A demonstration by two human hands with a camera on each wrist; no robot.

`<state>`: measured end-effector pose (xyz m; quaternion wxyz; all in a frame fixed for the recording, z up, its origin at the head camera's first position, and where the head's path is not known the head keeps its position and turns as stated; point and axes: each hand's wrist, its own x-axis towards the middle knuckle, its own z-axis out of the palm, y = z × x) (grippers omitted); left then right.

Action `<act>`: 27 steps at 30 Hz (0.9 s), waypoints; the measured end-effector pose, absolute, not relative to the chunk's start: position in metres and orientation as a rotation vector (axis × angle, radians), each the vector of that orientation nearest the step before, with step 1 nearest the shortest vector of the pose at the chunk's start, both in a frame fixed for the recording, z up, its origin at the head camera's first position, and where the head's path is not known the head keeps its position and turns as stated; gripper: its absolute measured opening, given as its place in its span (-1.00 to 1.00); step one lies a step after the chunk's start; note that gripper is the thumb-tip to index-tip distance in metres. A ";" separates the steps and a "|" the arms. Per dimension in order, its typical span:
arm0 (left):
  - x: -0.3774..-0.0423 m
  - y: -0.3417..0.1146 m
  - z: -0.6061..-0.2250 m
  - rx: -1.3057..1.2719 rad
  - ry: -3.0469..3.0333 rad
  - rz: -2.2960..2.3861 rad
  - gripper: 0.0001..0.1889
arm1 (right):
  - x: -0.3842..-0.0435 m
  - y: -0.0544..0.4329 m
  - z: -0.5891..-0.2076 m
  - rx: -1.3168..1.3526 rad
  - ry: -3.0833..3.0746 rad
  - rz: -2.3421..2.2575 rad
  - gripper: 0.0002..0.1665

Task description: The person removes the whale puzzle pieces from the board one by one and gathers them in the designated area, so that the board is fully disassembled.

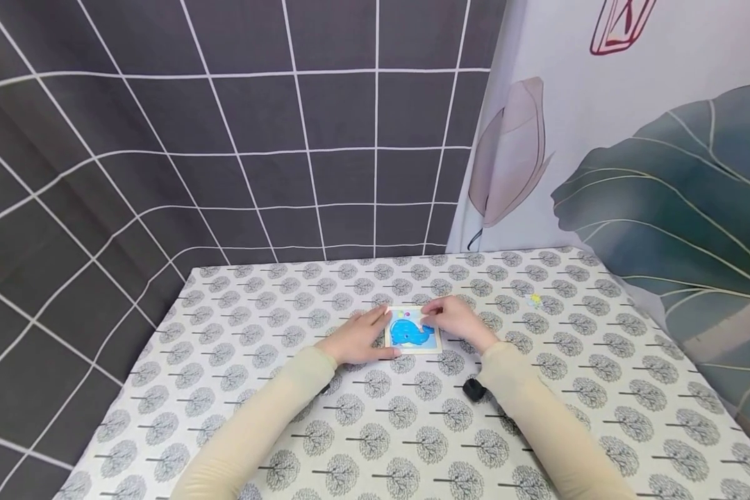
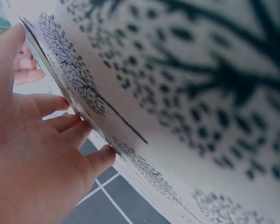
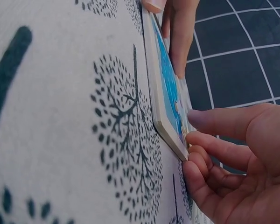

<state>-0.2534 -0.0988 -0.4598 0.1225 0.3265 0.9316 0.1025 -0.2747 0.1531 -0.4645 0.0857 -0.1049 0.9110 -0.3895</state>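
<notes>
A small framed puzzle (image 1: 410, 335) with a blue whale on it lies flat on the table, between both hands. My left hand (image 1: 357, 336) grips its left side, thumb at the near corner and fingers along the far-left edge. In the left wrist view, the fingers of the left hand (image 2: 46, 130) meet the thin edge of the frame. My right hand (image 1: 455, 319) is at the far right corner, pinching a blue puzzle piece (image 1: 429, 323) by the whale's tail. The right wrist view has the right hand's fingertips (image 3: 192, 136) right at the board's surface, other fingers curled.
A small yellow piece (image 1: 534, 299) lies off to the right on the tree-print tablecloth (image 1: 375, 444). Next to the right forearm is a black object (image 1: 473, 389). A dark gridded curtain (image 1: 331, 111) hangs behind the table, and a leaf-print curtain (image 1: 681, 187) on the right.
</notes>
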 end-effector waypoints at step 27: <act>-0.255 -0.097 -0.464 0.935 2.721 0.270 0.00 | -0.280 0.144 -0.471 -0.231 2.723 -1.191 -0.60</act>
